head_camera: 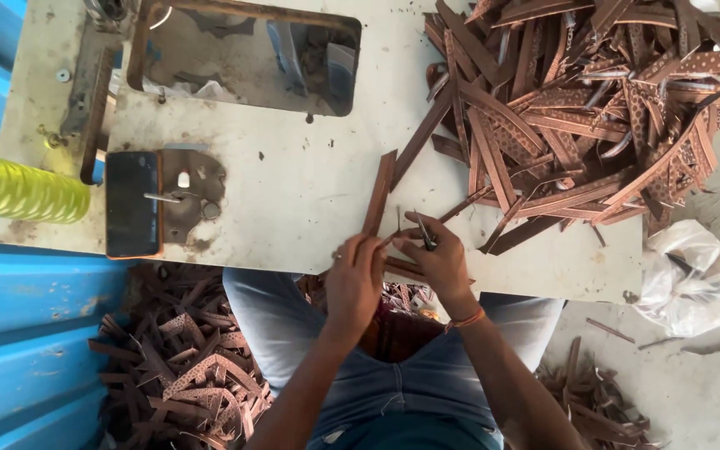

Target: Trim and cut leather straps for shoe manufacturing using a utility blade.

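While you sat at the counter (pixel 293 192), your left hand (pixel 353 279) had its fingers closed on the lower end of a long brown strip (pixel 378 193), which lay upright on the counter just ahead of you. Your right hand (pixel 437 258) gripped small metal snips (pixel 423 231), tips close to that same end. Judged progress: early to middle. A large heap of brown strips (pixel 585 108) lay on the counter to your right, apparently untreated. Piles of strips (pixel 185 367) on the floor by your left knee, and a smaller scatter (pixel 593 400) to the right, suggested finished pieces or offcuts; which, I could not tell. A dark phone (pixel 132 202) lay to the left.
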